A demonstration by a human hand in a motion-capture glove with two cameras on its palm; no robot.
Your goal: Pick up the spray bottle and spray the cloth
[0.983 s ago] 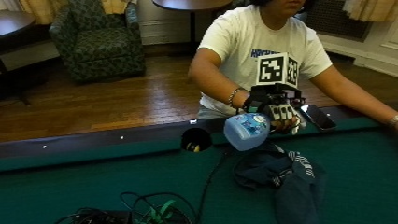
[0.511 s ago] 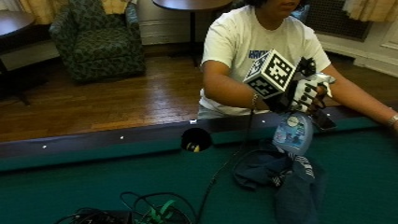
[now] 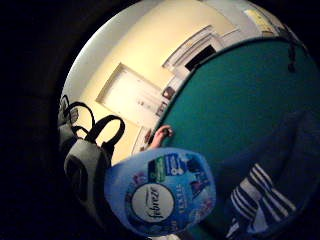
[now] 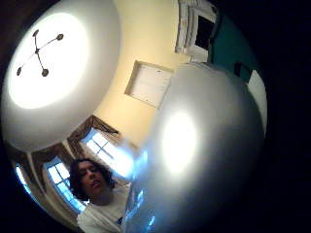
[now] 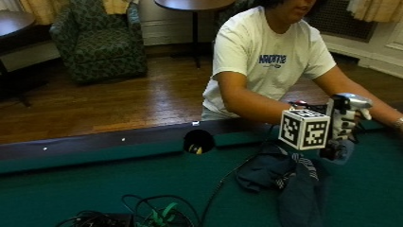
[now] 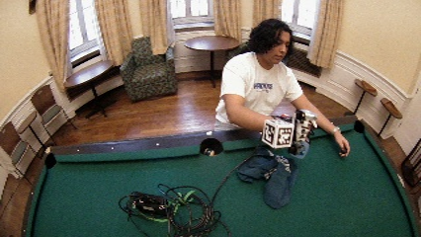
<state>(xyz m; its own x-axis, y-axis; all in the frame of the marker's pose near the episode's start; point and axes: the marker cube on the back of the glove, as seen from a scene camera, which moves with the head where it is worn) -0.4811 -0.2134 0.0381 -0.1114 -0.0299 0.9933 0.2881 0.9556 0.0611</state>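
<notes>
Spray bottle [image 5: 345, 124] in hand [image 5: 340, 128], above cloth [image 5: 291, 176].

Pale blue spray bottle [image 5: 345, 124] with a silvery trigger head, held upright above the green table's far right part, dark blue cloth [image 5: 291, 176] with white stripes lying crumpled just below and left of it

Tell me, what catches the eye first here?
The green table, with a person behind it whose gloved right hand holds a spray bottle upright above a dark striped cloth. Nearer the front edge lies a tangle of cables.
</notes>
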